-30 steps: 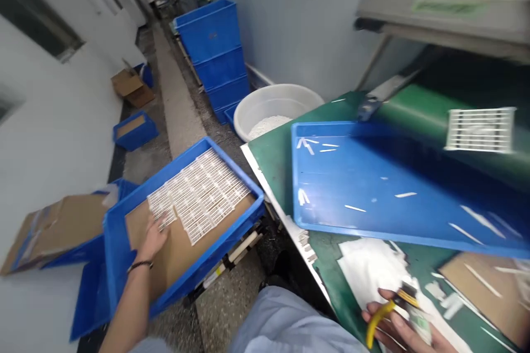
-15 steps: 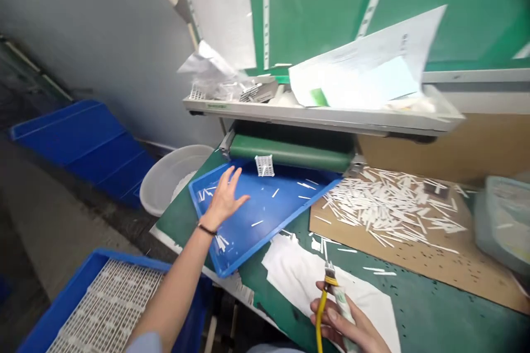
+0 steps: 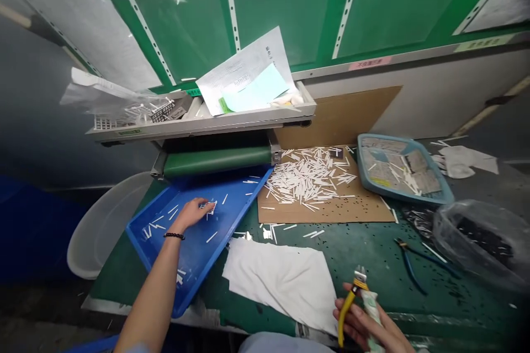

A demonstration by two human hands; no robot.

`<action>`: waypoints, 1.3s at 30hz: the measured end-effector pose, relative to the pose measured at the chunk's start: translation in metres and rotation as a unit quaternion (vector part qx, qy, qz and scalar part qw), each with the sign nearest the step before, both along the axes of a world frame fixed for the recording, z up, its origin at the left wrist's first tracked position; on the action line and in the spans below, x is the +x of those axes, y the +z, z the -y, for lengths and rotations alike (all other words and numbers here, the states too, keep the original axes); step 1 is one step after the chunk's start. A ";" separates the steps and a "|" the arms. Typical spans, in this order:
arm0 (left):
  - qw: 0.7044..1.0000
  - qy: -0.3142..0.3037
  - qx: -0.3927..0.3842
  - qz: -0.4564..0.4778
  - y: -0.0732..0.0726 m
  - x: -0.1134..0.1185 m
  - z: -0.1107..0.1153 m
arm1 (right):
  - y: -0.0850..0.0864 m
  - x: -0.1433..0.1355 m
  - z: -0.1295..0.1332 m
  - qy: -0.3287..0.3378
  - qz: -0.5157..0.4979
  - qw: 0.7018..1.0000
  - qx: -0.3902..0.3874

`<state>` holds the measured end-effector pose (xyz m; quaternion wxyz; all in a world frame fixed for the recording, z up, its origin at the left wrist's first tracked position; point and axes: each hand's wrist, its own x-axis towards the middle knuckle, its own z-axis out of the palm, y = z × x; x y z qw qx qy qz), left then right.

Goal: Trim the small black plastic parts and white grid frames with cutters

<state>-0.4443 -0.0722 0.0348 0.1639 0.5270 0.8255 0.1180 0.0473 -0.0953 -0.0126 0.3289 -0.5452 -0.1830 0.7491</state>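
From where I watch, the left hand (image 3: pixel 191 214) pinches a white grid piece (image 3: pixel 212 207) over the blue tray (image 3: pixel 196 256); a thin hold on that edge could let it slip or twist. The right hand (image 3: pixel 385 328) grasps yellow-handled nippers (image 3: pixel 346 311), fingers loosely curled; a slack grip could let them roll, and a careless swing could nick the other hand (I'd mind those bare tips).

I see the left arm stretched forward, palm down, while the right hand sits low and half-turned up, nipper tips pointing away. Between them lies a white cloth (image 3: pixel 285 281); beyond, loose white strips (image 3: pixel 306 176) cover much of the cardboard (image 3: pixel 364 212).
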 end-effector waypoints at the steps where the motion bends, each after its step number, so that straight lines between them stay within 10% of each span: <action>1: 1.000 0.001 -0.023 -0.011 0.004 0.001 -0.004 | 0.003 -0.003 -0.003 0.013 -0.002 1.000 0.007; 9: 0.964 -0.057 -0.253 -0.061 0.015 0.010 -0.042 | 0.028 -0.039 -0.019 0.167 -0.038 0.979 0.110; 22: 1.000 0.010 -0.016 -0.010 0.006 0.032 0.021 | 0.028 -0.021 -0.020 0.219 -0.119 0.960 0.128; 27: 0.930 0.095 0.245 0.257 0.011 0.102 0.048 | 0.035 -0.022 -0.025 0.245 -0.154 0.952 0.103; 32: 0.911 0.030 0.242 0.334 -0.025 0.209 0.056 | 0.026 -0.037 -0.032 0.305 -0.001 0.938 0.166; 39: 0.926 0.033 0.203 0.318 -0.068 0.261 0.062 | 0.023 -0.049 -0.037 0.471 0.268 0.763 0.351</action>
